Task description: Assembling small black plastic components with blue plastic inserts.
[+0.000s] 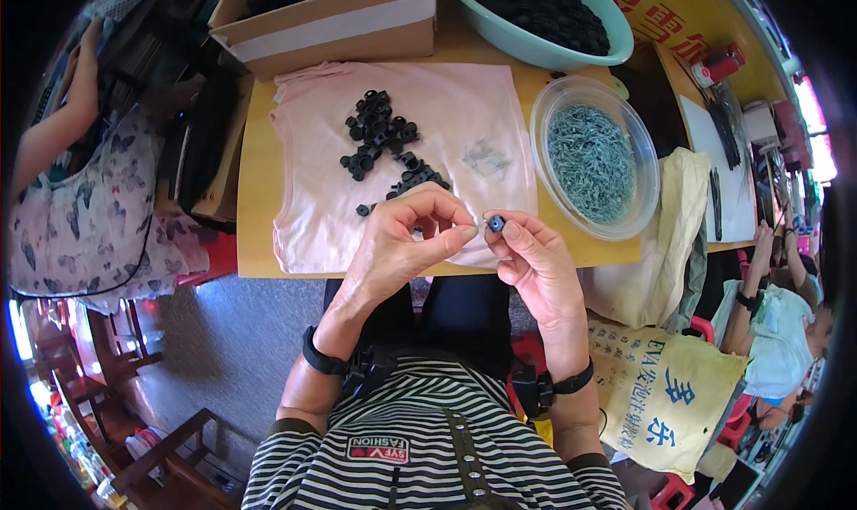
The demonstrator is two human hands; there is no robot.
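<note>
Above the front edge of the table, my right hand pinches a small round black plastic part between thumb and fingers, its blue-grey centre showing. Close beside it, my left hand has thumb and forefinger pressed together; whatever they hold is too small to make out. Beyond my hands, a heap of similar black plastic parts lies on a pink cloth. A few thin metal pieces rest on the cloth at the right. Many more small metal pieces fill a clear round tub.
At the back stand a cardboard box and a pale green basin, both holding black parts. Printed sacks are at the right of the table. Other people sit at left and right.
</note>
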